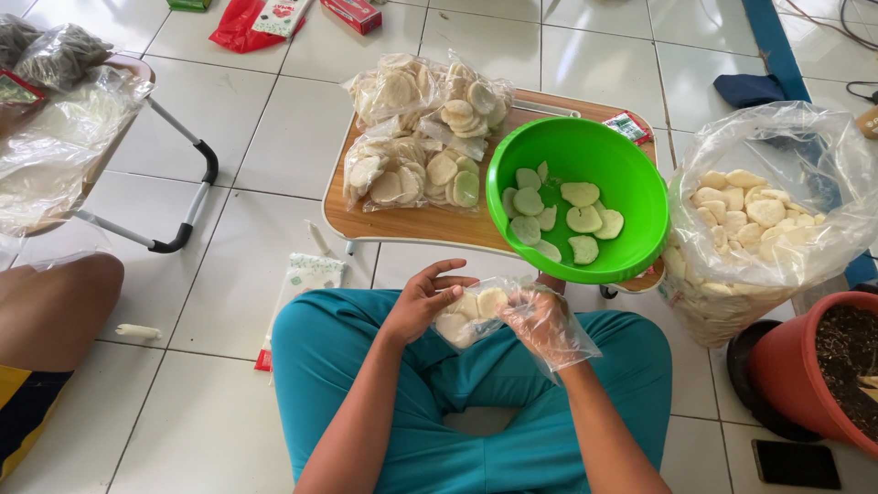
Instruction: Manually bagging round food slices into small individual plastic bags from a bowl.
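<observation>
Both hands, left (422,302) bare and right (545,320) gloved, clamp a small bag (471,311) of crackers below the green bowl (631,197); filled bags (416,146) lie left of it on the table (430,224).

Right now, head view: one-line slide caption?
Both hands hold a small clear bag of crackers beside a green bowl.

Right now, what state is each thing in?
Small bag: open, part-filled with crackers.
Left hand: bare, gripping the bag.
Right hand: gloved, holding the bag.
Green bowl: tilted, few crackers left.
Large sack: open, full.
Packed bags: stacked on the table.
</observation>
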